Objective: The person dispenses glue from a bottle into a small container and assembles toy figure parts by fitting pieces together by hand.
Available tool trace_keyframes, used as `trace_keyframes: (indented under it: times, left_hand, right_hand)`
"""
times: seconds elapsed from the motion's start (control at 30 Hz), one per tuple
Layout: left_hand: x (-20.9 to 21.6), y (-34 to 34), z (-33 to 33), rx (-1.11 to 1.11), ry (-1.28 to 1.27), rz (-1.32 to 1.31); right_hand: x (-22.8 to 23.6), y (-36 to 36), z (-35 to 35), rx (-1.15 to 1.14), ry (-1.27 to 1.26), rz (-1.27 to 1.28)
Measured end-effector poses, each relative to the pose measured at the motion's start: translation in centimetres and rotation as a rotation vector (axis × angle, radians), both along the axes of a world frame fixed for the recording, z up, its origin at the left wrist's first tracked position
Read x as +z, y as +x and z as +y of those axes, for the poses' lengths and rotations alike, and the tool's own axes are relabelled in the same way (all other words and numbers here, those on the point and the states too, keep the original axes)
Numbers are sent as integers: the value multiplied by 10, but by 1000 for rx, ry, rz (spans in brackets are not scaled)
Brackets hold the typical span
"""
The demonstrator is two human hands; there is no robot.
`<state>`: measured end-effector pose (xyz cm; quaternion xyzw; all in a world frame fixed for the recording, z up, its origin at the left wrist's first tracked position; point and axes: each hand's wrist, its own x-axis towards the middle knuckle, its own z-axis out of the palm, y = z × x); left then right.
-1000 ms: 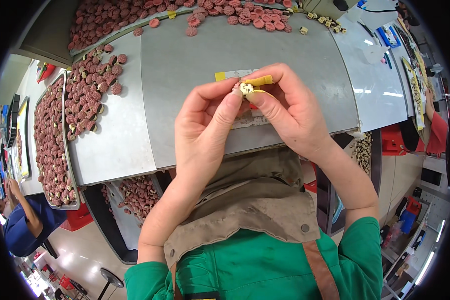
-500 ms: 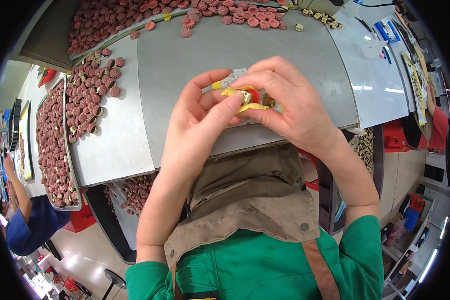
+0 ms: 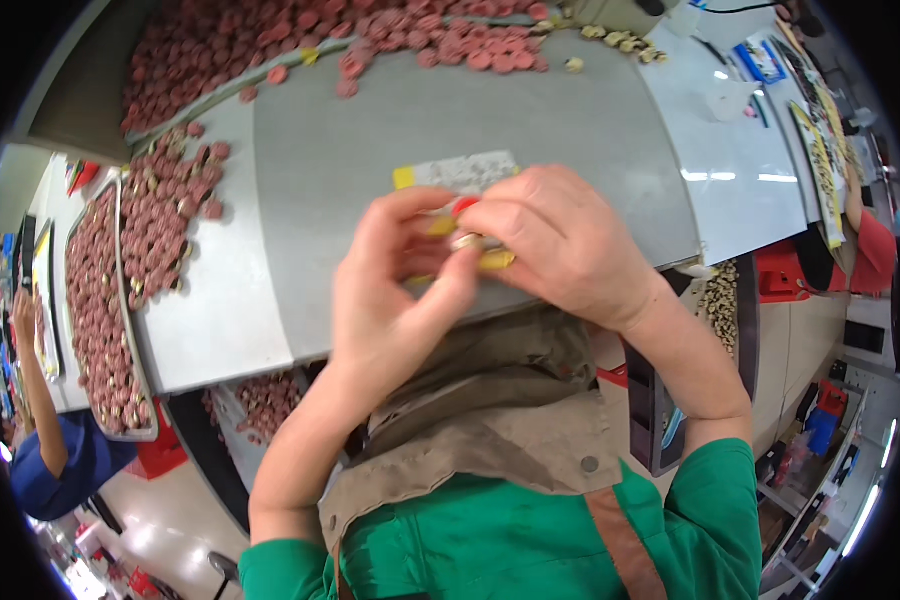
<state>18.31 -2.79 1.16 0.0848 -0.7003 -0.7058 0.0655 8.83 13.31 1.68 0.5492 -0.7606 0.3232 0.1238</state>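
Observation:
My two hands meet over the near part of the table. My left hand [image 3: 395, 270] is closed, with its thumb and fingertips pinching a small cream-coloured piece [image 3: 465, 241]. My right hand [image 3: 570, 240] is closed around a yellow strip-like piece [image 3: 496, 260], its fingertips against the left thumb. A small red bit [image 3: 464, 205] shows at the right fingertips; whether it belongs to the yellow piece I cannot tell. Motion blurs the fingers and hides much of what they grip. Just beyond them lies a white printed sheet [image 3: 465, 170] with a yellow end.
Many pink, bumpy round shells [image 3: 270, 45] lie heaped along the far edge. Pink pieces with cream and dark parts fill a tray [image 3: 152, 405] at left and spread beside it. Small cream-and-dark pieces [image 3: 625, 42] sit far right. Co-workers' arms [image 3: 35, 370] show at both sides.
Both hands have come lower and slightly toward me, and more of the white sheet shows beyond them. The yellow piece has turned between the fingers. The view has shifted a little.

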Motion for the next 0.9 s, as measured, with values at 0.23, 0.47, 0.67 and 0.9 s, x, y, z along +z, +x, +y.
trace_keyframes:
  times: [0.23, 0.47, 0.67, 0.9]
  left_hand:
    - [-5, -32, -119, 215, -1533, 182]
    - [-10, -111, -109, 179, -1320, 319]
    - [-29, -129, -91, 85, -936, 222]
    - [-7, -80, -68, -48, -748, 138]
  right_hand:
    - [-6, -89, 78, -496, 106, -230]
    - [-13, -146, 65, -343, 117, -280]
    - [-3, -99, 66, -451, 176, -333]
    - [27, -52, 72, -286, 423, -258]
